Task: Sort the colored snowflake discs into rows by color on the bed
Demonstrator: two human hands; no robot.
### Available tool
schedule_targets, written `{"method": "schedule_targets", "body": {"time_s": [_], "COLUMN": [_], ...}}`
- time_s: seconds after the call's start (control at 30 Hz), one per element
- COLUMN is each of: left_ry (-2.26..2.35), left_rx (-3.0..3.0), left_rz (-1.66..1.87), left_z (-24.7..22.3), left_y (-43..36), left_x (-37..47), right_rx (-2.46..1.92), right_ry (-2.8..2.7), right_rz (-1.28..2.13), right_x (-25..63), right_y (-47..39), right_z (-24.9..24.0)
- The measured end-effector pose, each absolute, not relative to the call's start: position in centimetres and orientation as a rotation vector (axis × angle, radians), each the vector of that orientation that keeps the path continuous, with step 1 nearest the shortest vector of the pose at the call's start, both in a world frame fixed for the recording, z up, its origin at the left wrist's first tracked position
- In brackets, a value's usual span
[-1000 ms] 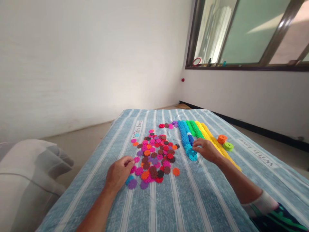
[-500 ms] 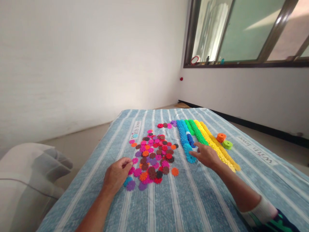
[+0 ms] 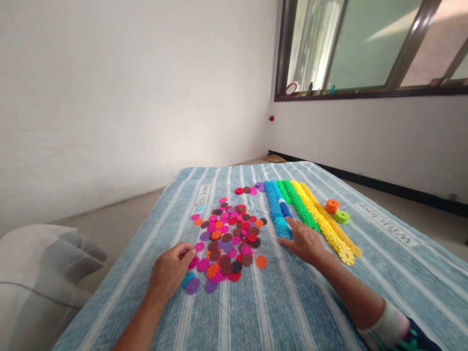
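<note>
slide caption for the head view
Left hand beside loose multicoloured discs, right hand at the near end of a blue row.

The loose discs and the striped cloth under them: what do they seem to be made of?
Loose discs: probably plastic, fairly matt; their notched shapes look uniform, each in one solid colour.
Striped cloth: apparently woven fabric, matt, with mottled blue and slight wrinkles; the fibre cannot be told.

Plain white walls [image 3: 135, 87] meet in a corner beside a brown-framed window [image 3: 376, 48]. A black baseboard [image 3: 365, 180] edges the beige floor [image 3: 122, 212]; bright light slants across the glass [image 3: 365, 63].
</note>
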State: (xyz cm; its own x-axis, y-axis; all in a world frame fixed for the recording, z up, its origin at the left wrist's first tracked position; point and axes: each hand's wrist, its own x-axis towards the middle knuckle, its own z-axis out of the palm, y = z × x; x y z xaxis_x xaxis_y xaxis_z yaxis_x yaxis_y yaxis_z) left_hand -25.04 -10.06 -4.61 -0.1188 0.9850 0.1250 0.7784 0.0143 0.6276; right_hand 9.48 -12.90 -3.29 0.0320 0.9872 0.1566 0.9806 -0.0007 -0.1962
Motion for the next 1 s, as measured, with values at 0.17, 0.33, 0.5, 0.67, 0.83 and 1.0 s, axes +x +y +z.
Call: {"method": "schedule_targets", "body": {"time_s": [0.17, 0.33, 0.5, 0.67, 0.83, 1.0], "left_ry": [1.951, 1.944, 1.917, 1.854, 1.803, 1.782], "left_rx": [1.797, 1.813, 1.798, 1.766, 1.759, 1.809], "left_rz": [0.830, 0.857, 0.893, 0.958, 0.965, 0.944], "left_z": [-4.3, -4.4, -4.6, -4.8, -4.3, -4.0], "left_y": [-10.1, -10.1, -10.6, -11.2, -11.7, -12.2], "left_x": [-24.9, -25.0, -24.8, -24.4, -24.0, -23.5], "right_rx": [-2.022, -1.956, -1.880, -1.686, -1.230, -0.960], "right_ry": [-2.029, -2.032, -1.984, -1.917, -2.151, -2.336], "right_rz": [0.046, 0.104, 0.117, -0.125, -0.092, -0.059], "right_x": [9.6, 10.2, 11.5, 11.0, 7.4, 3.7], "right_y": [-12.9, -12.7, -12.6, -12.9, -14.9, -17.1], "right_z": [-3.3, -3.6, -4.8, -5.7, -6.1, -6.3]}}
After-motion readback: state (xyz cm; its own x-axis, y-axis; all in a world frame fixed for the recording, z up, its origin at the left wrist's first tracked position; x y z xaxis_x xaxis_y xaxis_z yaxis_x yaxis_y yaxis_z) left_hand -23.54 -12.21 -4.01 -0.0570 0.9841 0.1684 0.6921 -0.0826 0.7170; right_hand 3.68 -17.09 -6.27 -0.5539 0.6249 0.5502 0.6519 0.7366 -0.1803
